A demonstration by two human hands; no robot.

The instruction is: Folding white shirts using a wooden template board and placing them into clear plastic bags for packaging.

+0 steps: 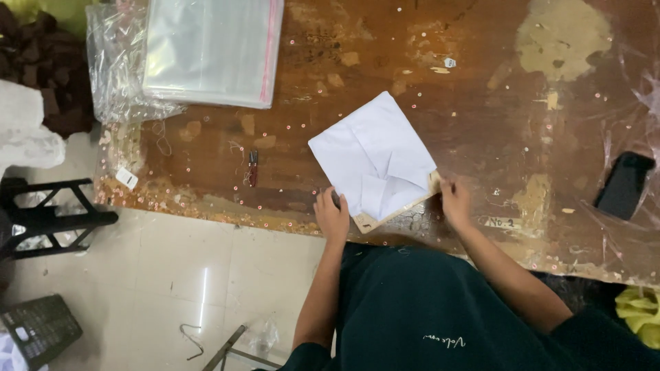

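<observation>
Folded white garment (375, 159) lies near the front edge of the worn brown table (481, 103), turned at an angle, one corner pointing away from the person. A flat cardboard board (371, 221) shows under its near edge, sticking out at the near-left corner and along the right side.

Left hand (332, 214) sits at the garment's near-left corner, fingers curled down at the fabric edge and board; whether it pinches anything, cannot tell. Right hand (454, 199) is at the garment's right corner, fingertips touching the board's edge there, fingers bent, no clear grasp visible. The garment lies between the two hands, slightly beyond them.

Further left on the table: small red-handled snips (252, 167), well apart from the hands. At the far-left corner, a stack of clear plastic bags (213, 48). A black object (623, 184) lies at the right edge.
</observation>
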